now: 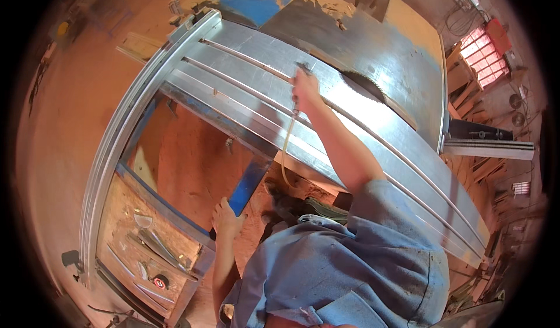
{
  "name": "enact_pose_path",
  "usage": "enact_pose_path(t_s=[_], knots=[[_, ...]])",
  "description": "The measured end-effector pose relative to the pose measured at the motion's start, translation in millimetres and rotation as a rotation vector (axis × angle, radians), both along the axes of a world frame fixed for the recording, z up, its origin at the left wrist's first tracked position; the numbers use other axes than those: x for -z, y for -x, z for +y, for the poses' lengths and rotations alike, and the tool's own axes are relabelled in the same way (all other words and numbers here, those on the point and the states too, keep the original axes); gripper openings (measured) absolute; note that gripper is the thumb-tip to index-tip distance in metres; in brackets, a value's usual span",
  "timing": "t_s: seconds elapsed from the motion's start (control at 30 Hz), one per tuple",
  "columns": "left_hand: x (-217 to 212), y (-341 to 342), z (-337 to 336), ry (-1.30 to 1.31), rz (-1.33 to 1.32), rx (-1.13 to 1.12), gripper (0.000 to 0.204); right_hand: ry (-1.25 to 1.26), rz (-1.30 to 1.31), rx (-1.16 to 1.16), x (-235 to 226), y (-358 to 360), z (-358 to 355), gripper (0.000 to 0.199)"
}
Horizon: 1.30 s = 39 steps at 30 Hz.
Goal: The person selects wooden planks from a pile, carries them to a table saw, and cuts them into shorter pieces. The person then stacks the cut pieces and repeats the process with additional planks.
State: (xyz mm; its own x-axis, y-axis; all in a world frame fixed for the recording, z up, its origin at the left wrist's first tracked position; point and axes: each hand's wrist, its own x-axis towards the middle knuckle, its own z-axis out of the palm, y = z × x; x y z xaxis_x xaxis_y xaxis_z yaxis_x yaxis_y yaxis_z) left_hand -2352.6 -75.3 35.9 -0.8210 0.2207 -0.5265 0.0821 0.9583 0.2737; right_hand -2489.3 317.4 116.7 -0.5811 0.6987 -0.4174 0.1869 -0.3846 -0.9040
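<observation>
My right hand (305, 90) is closed around an air blow gun (303, 67), its tip over the metal saw table (256, 51). A thin pale hose (285, 153) hangs from the gun past the table's near edge. Beyond my right hand, a round saw blade (363, 85) stands up through a slot. To the left and nearer me, my left hand (226, 218) grips the end of a blue metal bar (248, 183) of the side frame. Fingers of that hand wrap over the bar's edge.
A long aluminium fence (125, 115) runs along the left side. Below it, a wooden board (119, 211) carries strips, a protractor-like piece and a red-and-black round item (160, 281). Sawdust lies on the far surface. Wood offcuts (469, 97) are piled at right, near a barred window (483, 56).
</observation>
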Motion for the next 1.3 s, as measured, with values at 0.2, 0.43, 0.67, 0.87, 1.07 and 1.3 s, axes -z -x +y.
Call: enact_pose_path(t_s=[0.2, 0.43, 0.67, 0.87, 1.07, 1.3], knots=[[-11, 5, 5, 0.007, -0.084, -0.019, 0.091, 0.201, -0.024, 0.235, 50, -89, 23, 0.038], [-5, 4, 2, 0.021, 0.000, 0.039, 0.079, 0.193, -0.060, -0.361, 25, -33, -54, 0.029], [-7, 5, -2, 0.027, -0.038, 0.017, 0.086, 0.086, -0.221, -0.775, 9, 36, -80, 0.035], [-9, 10, 1, 0.029, -0.035, 0.055, 0.082, 0.123, 0.057, -0.360, -13, 101, -78, 0.025], [28, -2, -14, 0.003, 0.050, 0.067, 0.088, 0.126, 0.147, 0.256, -30, 125, -12, 0.024], [24, 0, -6, -0.011, 0.011, 0.063, 0.091, -0.055, 0.124, 0.776, 5, 68, 90, 0.037]])
